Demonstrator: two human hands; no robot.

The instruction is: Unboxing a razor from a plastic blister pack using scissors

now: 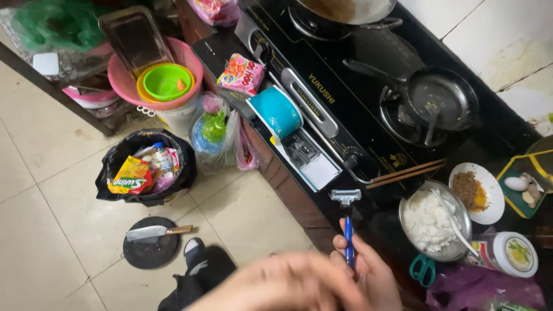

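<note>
The right hand [368,270] pinches a blue peeler [347,222] upright just beside the rice bowl [433,222], while the blurred left hand [282,285], grip unclear, crosses below, so its blade may nick those fingers.

There is just the one view, from a camera on the person's head, looking steeply down and tilted so the black stove [368,109] runs slantwise from the top middle to the lower right of the frame. It sits close over the hands, which fill the bottom edge, blurred by nearness. The tiled floor [52,173] takes the left half, farther off; the wall tiles [495,34] show at the upper right.
</note>
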